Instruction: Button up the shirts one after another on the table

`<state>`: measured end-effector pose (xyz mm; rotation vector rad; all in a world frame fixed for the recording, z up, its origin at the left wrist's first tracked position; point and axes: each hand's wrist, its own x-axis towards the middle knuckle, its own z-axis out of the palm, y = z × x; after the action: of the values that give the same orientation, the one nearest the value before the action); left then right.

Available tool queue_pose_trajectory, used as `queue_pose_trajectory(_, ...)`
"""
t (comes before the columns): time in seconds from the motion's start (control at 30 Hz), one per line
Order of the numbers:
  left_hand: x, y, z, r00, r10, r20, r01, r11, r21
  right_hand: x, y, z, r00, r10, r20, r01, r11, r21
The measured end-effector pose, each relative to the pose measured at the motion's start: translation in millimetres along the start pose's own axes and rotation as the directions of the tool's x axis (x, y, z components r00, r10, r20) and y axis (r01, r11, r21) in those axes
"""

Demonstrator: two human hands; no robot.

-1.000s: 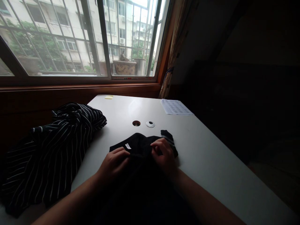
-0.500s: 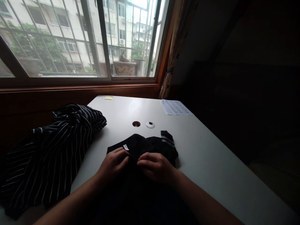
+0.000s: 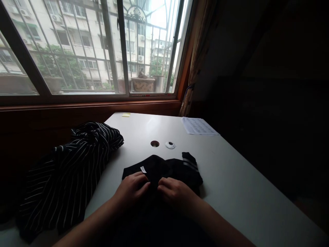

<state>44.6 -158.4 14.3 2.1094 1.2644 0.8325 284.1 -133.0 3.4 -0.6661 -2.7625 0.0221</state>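
Note:
A black garment (image 3: pixel 164 168) lies on the white table (image 3: pixel 231 178) in front of me, with a small white label near its left side and white stripes on a cuff at its right. My left hand (image 3: pixel 132 188) rests on the garment's left part, fingers bent and pressed on the cloth. My right hand (image 3: pixel 176 193) lies beside it on the middle of the garment, fingers curled down onto the fabric. The fingertips of both hands nearly meet. The garment's near part is lost in shadow under my arms.
A black cloth with thin white stripes (image 3: pixel 69 175) is heaped at the table's left edge. A cable hole (image 3: pixel 154 143) and its white cap (image 3: pixel 170 145) sit beyond the garment. A printed sheet (image 3: pixel 199 126) and a yellow note (image 3: pixel 125 115) lie near the window.
My right hand slid from the garment's striped right end to its middle, next to my left hand. The striped cuff is now uncovered. The view tilted slightly.

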Motion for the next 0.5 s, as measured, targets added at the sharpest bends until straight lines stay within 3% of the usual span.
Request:
queue_pose_trajectory(0.1,-0.6,1.2,-0.7,0.999,-0.033,0.006,0.033,0.999,0.028,-0.1,0.7,-0.9,0.999,-0.008,-0.033,0.009,1.0,0.026)
queue_pose_trajectory(0.23,-1.0,1.4,-2.9,0.998,-0.062,0.026,0.06,0.997,0.058,-1.9,4.9,-5.2,0.981,0.0,-0.192,0.022,0.994,0.109)
queue_pose_trajectory(0.5,-0.1,-7.7,-1.8,0.994,0.091,0.058,-0.094,0.994,0.052,-3.8,12.0,-5.3,0.881,0.031,-0.471,0.019,0.995,0.101)
